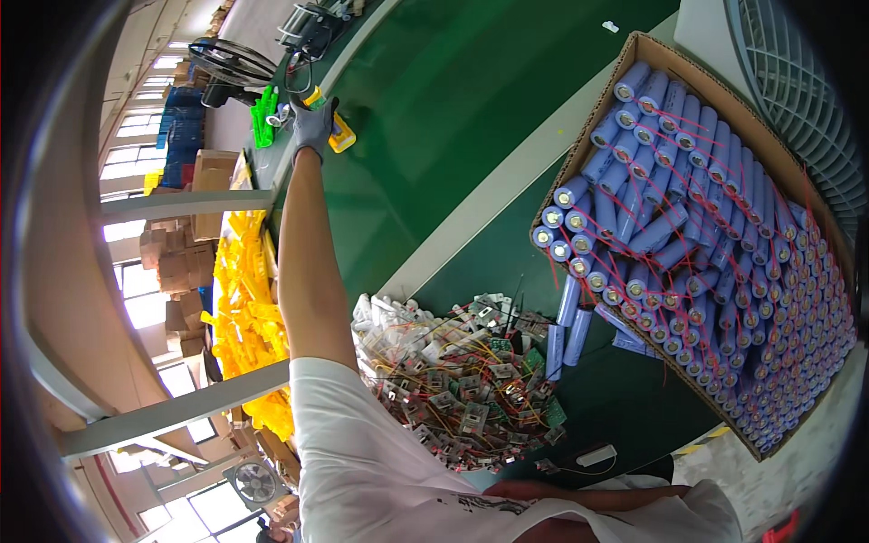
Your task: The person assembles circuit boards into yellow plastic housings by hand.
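Head view: your gloved left hand [311, 128] is stretched far across the green counter [471, 118], over a yellow item [343, 136]; I cannot tell whether its fingers have closed on it. Your right hand [518, 490] is low and shadowed, its grip unreadable. The reach looks long, so leaning in for a full grip would probably serve you best. The yellow item lies right at the left glove, a green item [264, 118] just to its left; the heap of circuit boards [475, 407] is nearer your body.

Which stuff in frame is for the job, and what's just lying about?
Likely for the job:
yellow item at the gloved left hand
wired circuit boards
blue cells

Likely just around:
black-caged fan
grey-grilled fan
stacked cardboard boxes
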### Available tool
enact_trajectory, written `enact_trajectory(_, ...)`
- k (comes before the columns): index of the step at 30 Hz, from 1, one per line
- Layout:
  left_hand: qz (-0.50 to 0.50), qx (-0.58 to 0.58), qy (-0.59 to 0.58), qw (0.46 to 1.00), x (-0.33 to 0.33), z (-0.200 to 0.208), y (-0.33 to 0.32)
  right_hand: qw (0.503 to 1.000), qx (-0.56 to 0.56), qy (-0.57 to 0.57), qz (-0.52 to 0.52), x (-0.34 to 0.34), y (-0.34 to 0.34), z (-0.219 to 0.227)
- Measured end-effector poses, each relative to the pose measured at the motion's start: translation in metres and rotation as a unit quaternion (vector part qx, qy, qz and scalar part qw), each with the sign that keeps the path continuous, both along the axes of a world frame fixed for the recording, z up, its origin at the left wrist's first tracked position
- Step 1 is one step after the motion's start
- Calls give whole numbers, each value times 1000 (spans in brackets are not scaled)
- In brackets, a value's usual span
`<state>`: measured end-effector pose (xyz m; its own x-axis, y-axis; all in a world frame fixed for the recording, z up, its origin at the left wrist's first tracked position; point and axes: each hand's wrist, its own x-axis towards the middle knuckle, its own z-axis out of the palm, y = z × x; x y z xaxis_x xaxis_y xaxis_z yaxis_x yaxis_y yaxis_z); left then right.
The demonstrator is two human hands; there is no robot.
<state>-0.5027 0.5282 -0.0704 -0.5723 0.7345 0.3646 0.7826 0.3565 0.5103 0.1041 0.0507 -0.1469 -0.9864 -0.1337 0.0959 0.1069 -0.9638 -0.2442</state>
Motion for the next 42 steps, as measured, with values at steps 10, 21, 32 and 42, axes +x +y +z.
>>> enact_trajectory(10,35,-33,94,994,-55,95,-81,992,-71,-70,74,13,19,16)
enact_trajectory(21,-327,-117,416,840,318,234,-304,991,121,-20,-43,9,75,50)
enact_trajectory(32,399,52,-12,915,364,105,-670,907,398,-132,-47,23,72,78)
enact_trajectory(42,474,-129,-122,863,305,77,-626,822,522,-200,-108,27,53,80)
